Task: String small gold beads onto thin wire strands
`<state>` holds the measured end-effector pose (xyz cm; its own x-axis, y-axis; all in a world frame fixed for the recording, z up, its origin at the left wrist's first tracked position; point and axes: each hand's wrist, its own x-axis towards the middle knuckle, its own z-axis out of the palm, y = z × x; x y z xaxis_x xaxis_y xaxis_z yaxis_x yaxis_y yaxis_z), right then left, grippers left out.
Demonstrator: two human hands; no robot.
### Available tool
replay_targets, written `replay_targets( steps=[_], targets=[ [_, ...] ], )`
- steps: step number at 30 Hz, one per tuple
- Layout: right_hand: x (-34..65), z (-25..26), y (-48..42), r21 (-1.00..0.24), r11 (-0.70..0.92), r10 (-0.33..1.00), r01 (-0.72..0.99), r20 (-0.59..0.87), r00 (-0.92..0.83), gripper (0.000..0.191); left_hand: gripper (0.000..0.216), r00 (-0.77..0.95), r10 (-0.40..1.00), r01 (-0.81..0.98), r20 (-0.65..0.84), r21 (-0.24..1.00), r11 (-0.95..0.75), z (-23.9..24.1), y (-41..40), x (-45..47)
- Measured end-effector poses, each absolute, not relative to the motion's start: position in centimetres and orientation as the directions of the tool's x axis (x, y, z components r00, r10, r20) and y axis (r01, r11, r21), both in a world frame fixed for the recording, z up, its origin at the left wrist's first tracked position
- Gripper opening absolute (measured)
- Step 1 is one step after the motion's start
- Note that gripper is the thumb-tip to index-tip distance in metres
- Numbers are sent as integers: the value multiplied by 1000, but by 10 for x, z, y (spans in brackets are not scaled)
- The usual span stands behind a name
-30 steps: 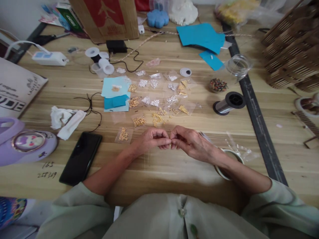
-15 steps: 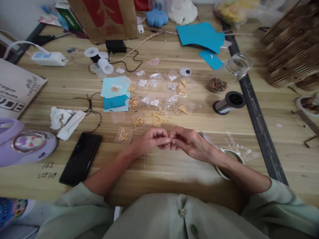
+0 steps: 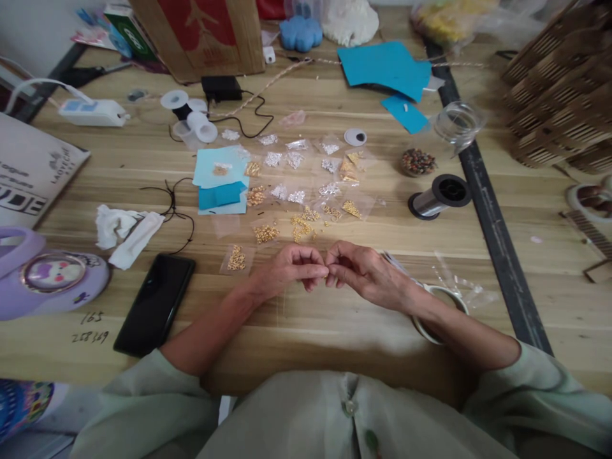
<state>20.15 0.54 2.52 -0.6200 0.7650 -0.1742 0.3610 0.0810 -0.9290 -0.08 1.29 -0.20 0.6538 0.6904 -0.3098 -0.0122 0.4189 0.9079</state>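
Observation:
My left hand and my right hand meet fingertip to fingertip above the table, both pinched closed. A speck of gold shows where the fingertips touch; it is too small to tell its exact kind. Below my left hand hangs a thin, pale thread, its upper end hidden by the fingers. Just beyond the hands lie gold beads in a loose pile, with more gold beads on a small clear bag. Scissors with white handles lie partly under my right forearm.
Several small bags of silver findings spread farther back. A wire spool and a round container of dark beads stand to the right. At left lie a black phone, white tissue and blue paper.
The hands stay pinched together in nearly the same place, with only a slight shift of the fingertips. The gold speck between them shows less now.

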Motion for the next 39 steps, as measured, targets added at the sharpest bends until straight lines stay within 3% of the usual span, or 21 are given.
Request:
replay_targets(
  steps=[12, 20, 29, 39],
  targets=[
    [201, 28, 5, -936, 69, 772, 346, -170, -613, 10, 21, 638, 697, 6, -329, 907, 422, -3, 12, -2],
    [202, 27, 7, -924, 99, 784, 369, -156, -601, 10, 18, 536, 810, 16, -237, 962, 271, 4, 11, 1],
    [202, 25, 9, -916, 124, 794, 382, -139, -591, 8, 17, 523, 781, 67, -342, 930, 362, 3, 11, 2],
    [203, 17, 12, -897, 154, 813, 415, -124, -569, 9, 19, 523, 795, -80, -307, 911, 404, -6, 13, 0]
  ],
)
